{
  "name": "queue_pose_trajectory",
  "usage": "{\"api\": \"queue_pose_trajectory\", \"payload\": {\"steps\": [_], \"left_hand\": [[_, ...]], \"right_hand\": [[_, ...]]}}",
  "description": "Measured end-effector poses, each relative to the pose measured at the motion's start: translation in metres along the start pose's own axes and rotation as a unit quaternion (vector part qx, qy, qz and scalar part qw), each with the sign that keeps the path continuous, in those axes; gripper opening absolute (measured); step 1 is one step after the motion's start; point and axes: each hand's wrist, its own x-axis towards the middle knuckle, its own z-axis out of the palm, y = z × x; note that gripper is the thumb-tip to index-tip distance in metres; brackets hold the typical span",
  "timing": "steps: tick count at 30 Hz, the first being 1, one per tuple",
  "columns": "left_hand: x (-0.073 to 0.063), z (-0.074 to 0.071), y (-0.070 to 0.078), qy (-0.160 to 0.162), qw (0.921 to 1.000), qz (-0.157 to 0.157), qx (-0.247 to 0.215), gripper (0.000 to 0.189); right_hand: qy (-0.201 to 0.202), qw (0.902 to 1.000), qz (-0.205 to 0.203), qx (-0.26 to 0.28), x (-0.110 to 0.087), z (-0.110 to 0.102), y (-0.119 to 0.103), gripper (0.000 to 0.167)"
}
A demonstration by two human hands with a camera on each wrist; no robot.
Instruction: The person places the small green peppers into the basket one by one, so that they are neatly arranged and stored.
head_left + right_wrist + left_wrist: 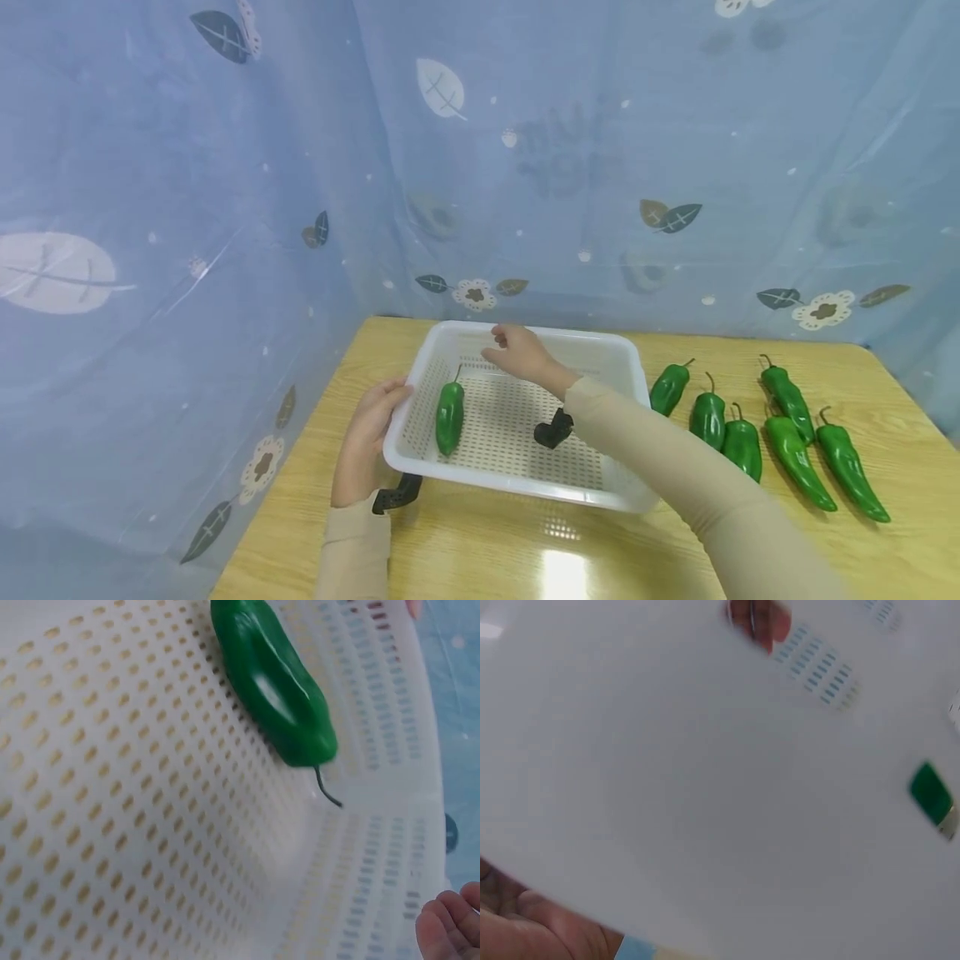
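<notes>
A white plastic basket (517, 493) with slotted walls and a perforated base stands near the far side of the table. My left hand (369, 423) grips its left rim, thumb at the edge and the other fingers partly hidden outside; the left wrist view shows mostly blurred white plastic. One green pepper (450, 418) with a thin stem lies inside along the left wall, its stem towards the back. My right hand (521, 357) hovers over the back of the basket, fingers loosely bent and holding nothing. In the right wrist view its fingertips (433, 936) appear beside the rim.
Several green peppers lie on the wooden table right of the basket, among them a long lighter one (798, 462) and a dark one (851, 467). A blue patterned curtain (525, 208) hangs behind and at the left. Black wrist cameras sit at both wrists.
</notes>
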Motion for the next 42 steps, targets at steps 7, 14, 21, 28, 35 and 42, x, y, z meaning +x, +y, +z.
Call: {"api": "queue_pose_trajectory", "payload": {"steps": [7, 14, 21, 28, 35, 42], "left_hand": [[-0.001, 0.001, 0.000, 0.001, 0.9999, -0.001, -0.013, 0.045], [-0.001, -0.002, 0.002, -0.008, 1.0000, 0.000, -0.002, 0.047], [-0.001, -0.004, 0.005, 0.002, 0.9997, -0.008, 0.024, 0.047], [0.002, 0.001, 0.001, 0.006, 0.9998, -0.010, 0.018, 0.047], [0.003, -0.001, -0.001, 0.002, 0.9999, -0.001, 0.010, 0.046], [0.000, 0.001, 0.001, 0.009, 0.9999, -0.005, 0.010, 0.046]], "right_hand": [[0.009, 0.9995, 0.010, 0.028, -0.010, -0.033, 0.011, 0.055], [0.039, 0.9980, 0.018, 0.046, -0.021, -0.069, 0.020, 0.055], [0.059, 0.9957, 0.029, 0.066, -0.036, -0.104, 0.039, 0.059], [0.097, 0.9925, 0.058, 0.046, -0.066, -0.145, 0.074, 0.064], [0.115, 0.9881, 0.079, 0.064, -0.104, -0.187, 0.101, 0.068], [0.133, 0.9855, 0.105, 0.006, -0.146, -0.216, 0.146, 0.070]]}}
